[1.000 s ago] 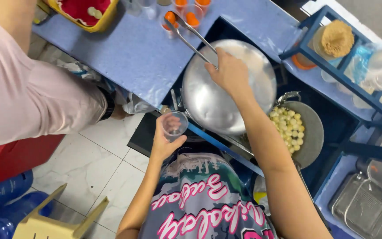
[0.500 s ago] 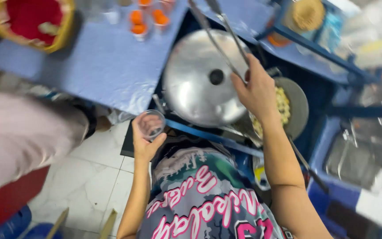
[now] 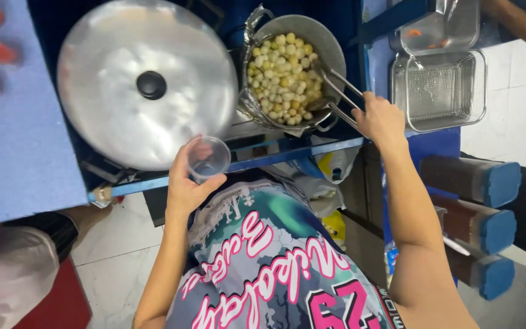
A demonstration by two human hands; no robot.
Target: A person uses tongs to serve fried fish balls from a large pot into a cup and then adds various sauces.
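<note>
The left hand (image 3: 185,186) is closed around a small clear plastic cup (image 3: 207,158), fingers wrapped about its wall and the mouth tilted toward the camera; the cup sits just in front of the torso, at the near edge of the blue frame rail (image 3: 287,152). The right hand (image 3: 382,120) grips the handle end of a pair of metal tongs (image 3: 338,92), whose tips reach away from the hand into a round metal pan (image 3: 330,42) filled with small pale balls (image 3: 282,76). The pan stands ahead of and between the two hands, closer to the right hand. Ahead of the left hand lies a large domed metal lid (image 3: 123,91) with a black knob (image 3: 151,84), just beside the pan. To the outer side of the right hand rests a rectangular wire-mesh basket (image 3: 438,90). Blue-capped squeeze bottles (image 3: 476,183) lie beside the right forearm.
</note>
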